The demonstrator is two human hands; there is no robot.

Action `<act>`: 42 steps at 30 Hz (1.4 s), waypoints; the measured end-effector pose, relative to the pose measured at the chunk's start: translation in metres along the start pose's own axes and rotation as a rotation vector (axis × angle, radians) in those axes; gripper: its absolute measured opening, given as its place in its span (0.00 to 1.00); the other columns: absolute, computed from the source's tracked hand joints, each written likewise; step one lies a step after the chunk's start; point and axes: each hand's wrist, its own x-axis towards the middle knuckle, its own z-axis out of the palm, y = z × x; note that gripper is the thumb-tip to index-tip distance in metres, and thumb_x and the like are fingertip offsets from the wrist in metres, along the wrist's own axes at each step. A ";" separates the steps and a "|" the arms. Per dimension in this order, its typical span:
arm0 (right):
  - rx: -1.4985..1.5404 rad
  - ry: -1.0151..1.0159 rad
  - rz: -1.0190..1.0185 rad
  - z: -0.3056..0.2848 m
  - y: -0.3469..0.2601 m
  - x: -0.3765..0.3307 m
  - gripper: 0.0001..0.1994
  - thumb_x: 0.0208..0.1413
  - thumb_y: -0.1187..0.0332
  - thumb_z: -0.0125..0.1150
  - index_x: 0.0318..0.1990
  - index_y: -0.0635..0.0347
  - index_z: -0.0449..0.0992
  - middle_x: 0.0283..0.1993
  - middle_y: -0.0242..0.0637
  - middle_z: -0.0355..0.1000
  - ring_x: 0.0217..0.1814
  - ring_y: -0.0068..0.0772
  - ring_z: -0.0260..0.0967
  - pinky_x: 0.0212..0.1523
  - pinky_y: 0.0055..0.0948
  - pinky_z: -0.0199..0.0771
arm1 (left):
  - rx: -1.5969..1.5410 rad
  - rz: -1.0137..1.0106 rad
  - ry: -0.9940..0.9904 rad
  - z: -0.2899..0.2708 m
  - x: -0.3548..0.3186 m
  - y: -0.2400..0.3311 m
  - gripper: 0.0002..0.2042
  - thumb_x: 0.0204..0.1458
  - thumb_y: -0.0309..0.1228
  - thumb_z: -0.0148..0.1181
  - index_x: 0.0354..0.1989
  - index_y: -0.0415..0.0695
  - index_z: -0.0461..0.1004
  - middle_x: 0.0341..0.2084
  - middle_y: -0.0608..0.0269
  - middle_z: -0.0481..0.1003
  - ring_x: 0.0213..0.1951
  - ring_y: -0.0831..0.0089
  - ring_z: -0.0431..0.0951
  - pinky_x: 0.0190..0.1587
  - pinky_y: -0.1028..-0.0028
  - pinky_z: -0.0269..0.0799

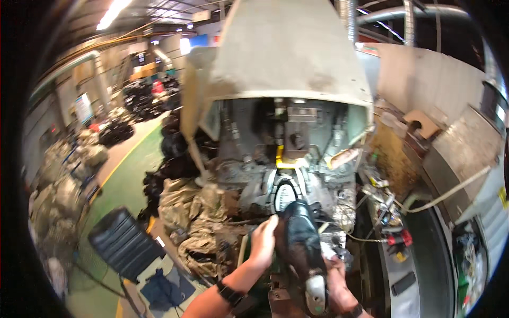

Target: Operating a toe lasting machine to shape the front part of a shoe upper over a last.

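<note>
A black leather shoe [298, 233] is held upright in front of the machine, its toe pointing away from me. A pale grey piece [316, 291] with a small green dot shows at its near end. My left hand [263, 243] grips the shoe's left side, the thumb along the upper and the other fingers hidden. On the other side, near the heel, my right hand [336, 278] holds the shoe, its fingers partly behind it. Just beyond the toe lies a sole-shaped mould [284, 196] with a pale ribbed middle, set in the machine's bed.
A large beige hood [291, 47] overhangs the machine. Crumpled tan cloth [196, 217] is heaped at left, near a black padded chair [124, 241]. A cluttered ledge with a red tool [398, 238] runs along the right. A yellow bracket [286, 163] stands above the mould.
</note>
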 end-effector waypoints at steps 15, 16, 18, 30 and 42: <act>0.477 -0.318 0.347 0.078 0.021 0.103 0.11 0.61 0.73 0.62 0.49 0.66 0.78 0.39 0.36 0.79 0.33 0.27 0.77 0.35 0.30 0.82 | -0.271 -0.345 0.042 -0.014 0.033 -0.005 0.17 0.63 0.40 0.58 0.48 0.36 0.78 0.42 0.54 0.81 0.39 0.60 0.83 0.43 0.62 0.79; 0.339 -0.265 0.275 0.083 0.017 0.102 0.11 0.61 0.73 0.62 0.50 0.66 0.78 0.39 0.36 0.79 0.34 0.27 0.77 0.36 0.30 0.82 | -0.277 -0.343 0.068 -0.015 0.038 -0.008 0.17 0.64 0.40 0.58 0.48 0.35 0.78 0.42 0.54 0.81 0.39 0.60 0.82 0.43 0.61 0.79; 0.196 -0.214 0.208 0.084 0.021 0.110 0.11 0.61 0.72 0.62 0.50 0.67 0.77 0.39 0.36 0.79 0.34 0.27 0.78 0.37 0.30 0.82 | -0.286 -0.342 0.101 -0.017 0.048 -0.014 0.17 0.64 0.39 0.57 0.48 0.35 0.78 0.42 0.53 0.81 0.40 0.60 0.82 0.44 0.61 0.79; 0.223 -0.132 0.248 0.101 0.005 0.108 0.13 0.60 0.75 0.62 0.52 0.68 0.76 0.40 0.38 0.80 0.33 0.28 0.78 0.33 0.29 0.82 | -0.338 -0.372 0.158 -0.016 0.061 -0.020 0.18 0.64 0.40 0.58 0.50 0.35 0.77 0.44 0.56 0.81 0.41 0.62 0.81 0.47 0.63 0.77; 0.323 -0.236 0.283 0.082 0.040 0.142 0.14 0.59 0.76 0.60 0.53 0.67 0.76 0.43 0.39 0.80 0.35 0.30 0.79 0.36 0.30 0.82 | -0.259 -0.179 0.301 -0.012 0.074 -0.071 0.17 0.66 0.40 0.56 0.37 0.35 0.79 0.34 0.61 0.80 0.34 0.72 0.77 0.40 0.71 0.74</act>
